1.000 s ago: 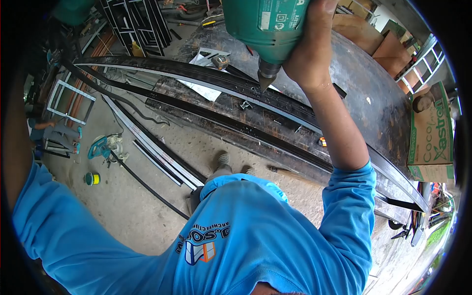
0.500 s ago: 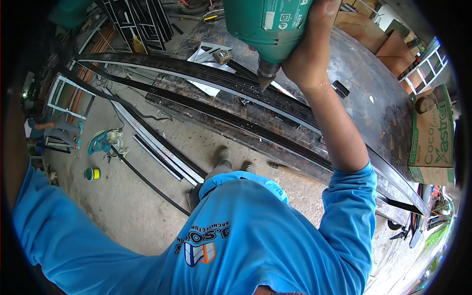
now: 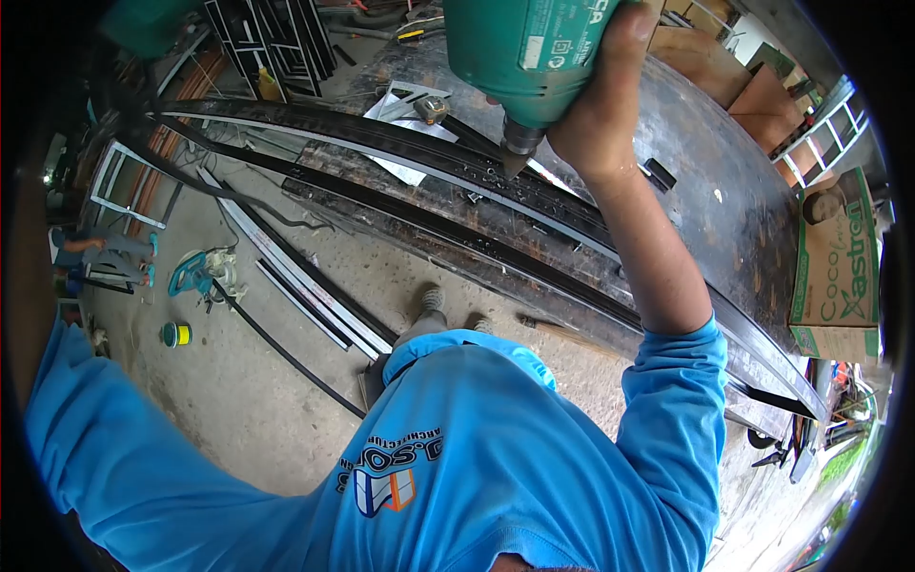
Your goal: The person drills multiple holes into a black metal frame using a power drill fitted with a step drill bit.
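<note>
My right hand (image 3: 596, 119) grips a green power drill (image 3: 524, 62) pointing down. The drill's cone-shaped bit (image 3: 515, 164) meets, or hovers just above, a long black metal profile (image 3: 419, 153); contact is hard to tell. Dark shavings lie around the bit. A second black profile (image 3: 410, 217) runs along the near side of the worktable (image 3: 724, 205). My left arm (image 3: 143, 419) reaches up along the left edge into shadow, and its hand does not show. A blurred green object (image 3: 148, 29) and a dark cable (image 3: 152, 114) appear at upper left.
A tape measure (image 3: 432, 110) rests on the table near a paper (image 3: 396, 167). A cardboard box (image 3: 834, 276) stands at right. On the floor are a circular saw (image 3: 193, 276), metal strips (image 3: 286, 262) and a small tub (image 3: 176, 334). A person (image 3: 95, 248) sits at far left.
The drill and my right hand have shifted very slightly right and down in view. The dark cable at upper left has swung a little.
</note>
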Available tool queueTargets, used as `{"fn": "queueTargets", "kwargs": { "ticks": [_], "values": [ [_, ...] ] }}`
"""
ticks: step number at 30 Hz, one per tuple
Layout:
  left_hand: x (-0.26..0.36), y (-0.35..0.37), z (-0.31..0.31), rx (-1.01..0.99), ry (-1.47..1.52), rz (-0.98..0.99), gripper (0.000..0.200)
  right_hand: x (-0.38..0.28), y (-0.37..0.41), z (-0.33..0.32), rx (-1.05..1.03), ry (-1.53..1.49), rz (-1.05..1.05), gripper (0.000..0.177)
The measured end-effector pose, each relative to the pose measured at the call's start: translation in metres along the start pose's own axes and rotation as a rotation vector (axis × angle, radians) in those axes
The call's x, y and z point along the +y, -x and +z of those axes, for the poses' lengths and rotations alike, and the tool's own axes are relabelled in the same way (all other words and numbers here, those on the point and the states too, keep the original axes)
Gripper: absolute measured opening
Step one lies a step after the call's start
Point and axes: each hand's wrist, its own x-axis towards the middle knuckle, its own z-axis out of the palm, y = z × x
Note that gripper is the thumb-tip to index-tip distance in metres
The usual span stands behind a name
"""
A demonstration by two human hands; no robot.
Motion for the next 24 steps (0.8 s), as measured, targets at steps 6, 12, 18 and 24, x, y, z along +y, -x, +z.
{"fn": "queueTargets", "kwargs": {
  "ticks": [6,12,18,24],
  "values": [
    [0.002,0.005,0.003,0.006,-0.003,-0.009,0.102,0.0,0.005,0.001,-0.051,0.164,-0.047,0.1],
    [-0.003,0.016,0.002,0.033,0.012,-0.014,0.105,-0.006,-0.01,-0.005,0.011,0.334,-0.302,0.086],
    [-0.018,0.066,-0.009,0.138,0.152,-0.034,0.107,-0.073,0.002,0.039,-0.179,0.405,-0.229,0.063],
    [-0.008,0.117,0.065,0.019,0.382,-0.064,0.109,-0.003,0.083,0.036,-0.367,0.368,0.035,0.065]
  ]
}}
